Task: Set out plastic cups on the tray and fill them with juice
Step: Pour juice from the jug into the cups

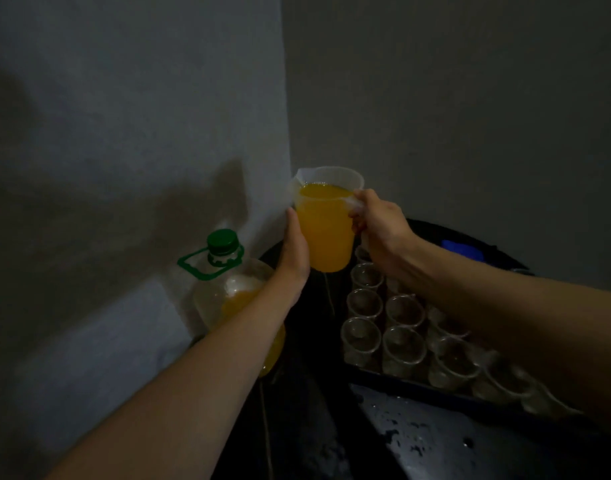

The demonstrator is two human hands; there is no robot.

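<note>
One large clear bottle (228,299) stands at the left against the pale wall (124,133). It has a green cap (221,241) screwed on and a green carrying loop at its neck. Orange juice fills only its lower part, and the left forearm crosses in front of it.

Just right of the bottle, the left hand (295,251) lies flat against the left side of a translucent measuring jug (326,233). Its fingers are straight and point upward along the wall of the jug; the thumb is hidden. The jug is upright and off the surface, at the corner where the two walls meet. It holds orange juice (323,216) to a little below the rim. A thin yellowish line runs down from under its base; what it is cannot be told.

The right hand (380,230) is wrapped around the jug's handle on the right side, fingers curled tight.

Below and to the right of the jug, clear plastic cups (404,344) stand upright in close rows on a dark tray (373,377), rims nearly touching. The right forearm passes over the farther rows. The light is too dim to tell what the cups hold.

Beyond the right wrist a blue object (461,249) lies on a dark surface. A speckled grey worktop (418,441) shows at the lower right, in front of the tray.
</note>
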